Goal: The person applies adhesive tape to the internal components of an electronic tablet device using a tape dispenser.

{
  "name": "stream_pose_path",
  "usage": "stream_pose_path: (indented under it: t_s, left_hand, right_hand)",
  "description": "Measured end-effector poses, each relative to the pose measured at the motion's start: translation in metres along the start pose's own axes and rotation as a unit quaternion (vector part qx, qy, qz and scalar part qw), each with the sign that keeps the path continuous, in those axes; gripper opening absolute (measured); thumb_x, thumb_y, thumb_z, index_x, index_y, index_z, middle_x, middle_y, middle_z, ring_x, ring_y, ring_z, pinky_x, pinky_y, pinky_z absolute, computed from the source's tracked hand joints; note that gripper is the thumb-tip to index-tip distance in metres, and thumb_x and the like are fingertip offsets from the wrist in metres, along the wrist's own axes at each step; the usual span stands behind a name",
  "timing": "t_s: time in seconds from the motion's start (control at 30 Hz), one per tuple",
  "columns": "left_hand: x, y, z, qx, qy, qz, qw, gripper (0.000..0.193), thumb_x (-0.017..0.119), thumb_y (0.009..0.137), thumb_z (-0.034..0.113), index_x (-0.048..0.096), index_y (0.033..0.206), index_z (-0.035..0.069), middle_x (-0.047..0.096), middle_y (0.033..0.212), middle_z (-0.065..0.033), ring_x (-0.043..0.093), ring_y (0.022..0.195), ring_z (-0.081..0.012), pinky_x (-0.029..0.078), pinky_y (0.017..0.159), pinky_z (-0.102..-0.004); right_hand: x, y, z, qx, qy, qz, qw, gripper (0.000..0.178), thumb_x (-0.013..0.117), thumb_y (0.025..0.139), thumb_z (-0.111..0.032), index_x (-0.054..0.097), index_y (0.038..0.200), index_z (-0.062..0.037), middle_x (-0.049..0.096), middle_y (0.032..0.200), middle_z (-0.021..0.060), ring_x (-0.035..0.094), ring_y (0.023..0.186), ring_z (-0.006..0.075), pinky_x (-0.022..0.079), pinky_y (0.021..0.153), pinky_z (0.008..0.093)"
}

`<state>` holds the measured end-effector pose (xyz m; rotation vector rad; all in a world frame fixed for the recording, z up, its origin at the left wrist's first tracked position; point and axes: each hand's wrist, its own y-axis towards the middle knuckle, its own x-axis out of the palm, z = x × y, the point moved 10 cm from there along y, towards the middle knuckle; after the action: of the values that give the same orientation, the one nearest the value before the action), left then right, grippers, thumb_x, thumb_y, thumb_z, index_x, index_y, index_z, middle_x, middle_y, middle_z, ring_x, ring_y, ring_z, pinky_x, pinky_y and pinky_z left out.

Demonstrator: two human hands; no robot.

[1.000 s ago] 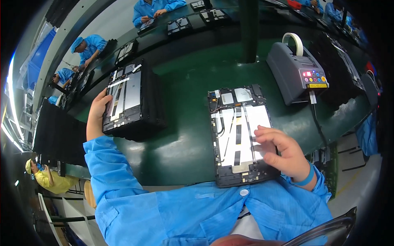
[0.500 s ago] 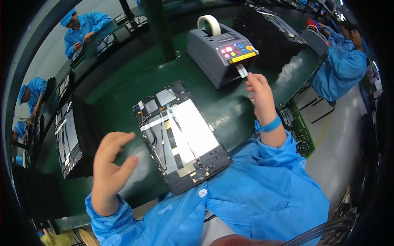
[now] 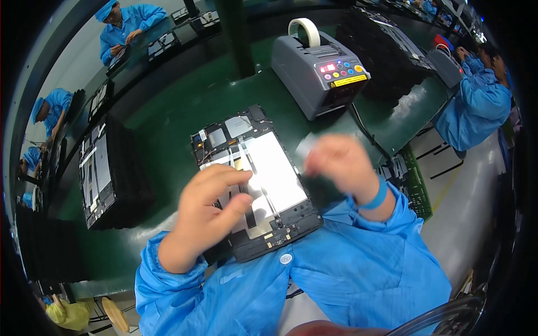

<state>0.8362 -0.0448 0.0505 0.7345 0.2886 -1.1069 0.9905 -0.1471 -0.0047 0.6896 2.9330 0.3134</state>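
Note:
An opened tablet (image 3: 278,176) lies tilted on the green bench close to my body, its silver battery area, ribbon cables and circuit boards exposed. Over its left side hovers my left hand (image 3: 210,213), thumb and forefinger apart, with nothing between them. My right hand (image 3: 344,168), smeared by motion, is just past the tablet's right edge. From its pinched fingertips sticks a short whitish strip of tape (image 3: 305,145), also blurred. Beyond stands a grey tape dispenser (image 3: 314,70) with a lit display, coloured buttons and a tape roll (image 3: 307,28) on top.
Stacks of opened tablets stand at the left (image 3: 101,171) and the far right (image 3: 386,33). A black cable (image 3: 364,126) runs beside the dispenser. A green circuit board (image 3: 417,187) is below the bench's right edge. Co-workers in blue (image 3: 131,28) sit at other benches.
My right hand has come from the dispenser's outlet toward the tablet, bringing the tape strip along. My left hand has moved right, from beside the tablet to above it.

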Motion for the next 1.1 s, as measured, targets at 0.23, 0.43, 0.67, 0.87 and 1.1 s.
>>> stream_pose_path:
  t_s: [0.23,0.43,0.67,0.87,1.1]
  left_hand:
    - [0.011,-0.014,-0.006,-0.012,-0.087,0.013,0.996,0.013,0.075,0.072,0.006,0.069,0.083,0.002,0.064,0.071,-0.0064,0.060,0.064,-0.0174,0.044,0.057,-0.0297]
    - [-0.010,-0.026,-0.020,-0.024,-0.097,0.087,0.991,0.007,0.074,0.073,0.003,0.069,0.078,0.002,0.066,0.070,-0.0076,0.062,0.063,-0.0191,0.045,0.059,-0.0299]
    - [-0.036,-0.044,-0.043,-0.034,-0.067,0.171,0.982,0.028,0.074,0.073,0.003,0.067,0.101,0.000,0.067,0.084,-0.0116,0.063,0.072,-0.0224,0.048,0.065,-0.0320]
    - [-0.061,-0.036,-0.054,0.044,0.257,0.169,0.950,0.032,0.073,0.068,0.007,0.066,0.099,0.000,0.063,0.084,-0.0104,0.059,0.077,-0.0267,0.047,0.068,-0.0355]
    - [-0.054,-0.036,-0.084,-0.034,0.282,0.116,0.952,0.032,0.073,0.070,0.021,0.068,0.099,0.009,0.057,0.107,-0.0130,0.052,0.099,-0.0322,0.042,0.085,-0.0418]
  right_hand:
    - [0.084,-0.009,-0.052,-0.193,-0.246,-0.165,0.935,0.024,0.057,0.088,-0.028,0.063,0.073,-0.0102,0.057,0.064,0.0076,0.057,0.062,0.0280,0.044,0.055,0.0396]
    - [0.064,0.008,-0.067,-0.236,-0.278,0.013,0.931,0.012,0.067,0.079,-0.019,0.066,0.078,-0.0070,0.059,0.065,0.0073,0.058,0.061,0.0266,0.045,0.055,0.0371]
    - [0.100,0.039,-0.063,-0.251,-0.299,-0.109,0.914,0.017,0.069,0.075,-0.017,0.057,0.073,-0.0060,0.057,0.072,0.0087,0.057,0.072,0.0307,0.045,0.062,0.0410]
    - [0.119,0.086,-0.037,-0.177,-0.326,-0.138,0.918,0.021,0.065,0.078,-0.010,0.059,0.098,-0.0048,0.062,0.083,0.0114,0.059,0.082,0.0311,0.047,0.072,0.0390]
    - [0.160,0.121,-0.003,-0.179,-0.397,-0.244,0.866,0.026,0.063,0.078,-0.005,0.055,0.103,-0.0059,0.061,0.081,0.0114,0.058,0.082,0.0324,0.047,0.072,0.0413]
